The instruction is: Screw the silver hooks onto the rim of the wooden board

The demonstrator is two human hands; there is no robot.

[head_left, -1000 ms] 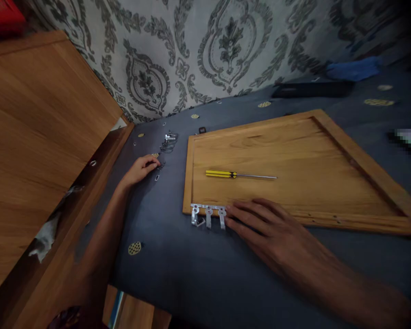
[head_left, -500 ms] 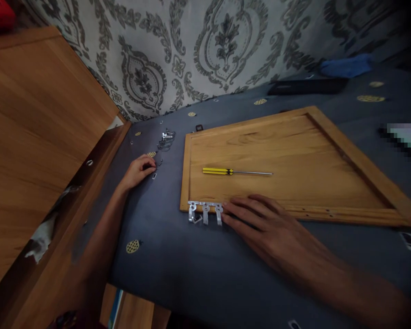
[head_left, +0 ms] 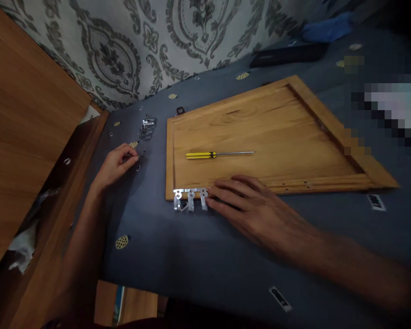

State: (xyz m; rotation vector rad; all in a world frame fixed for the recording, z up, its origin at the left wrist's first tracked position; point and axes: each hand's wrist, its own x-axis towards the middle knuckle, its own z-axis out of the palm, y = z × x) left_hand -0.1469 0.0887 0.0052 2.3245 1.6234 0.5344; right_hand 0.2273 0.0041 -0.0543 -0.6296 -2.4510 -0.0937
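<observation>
1. Head view: the strip [head_left: 191, 194] lies on the board [head_left: 260, 130], long axis nine-to-three, at nine o'clock from the right hand [head_left: 251, 208], the nearer one, fingers flat, fingertips at its end.
2. Left hand [head_left: 114, 165]: narrow pinch, contents unclear; a small bit [head_left: 144, 153] sits at two o'clock.

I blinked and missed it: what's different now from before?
The camera's view moved, so things slid left and up in the picture. I can't tell whether the left hand picked anything up. The right hand stayed by the metal strip, and the screwdriver on the board.
</observation>
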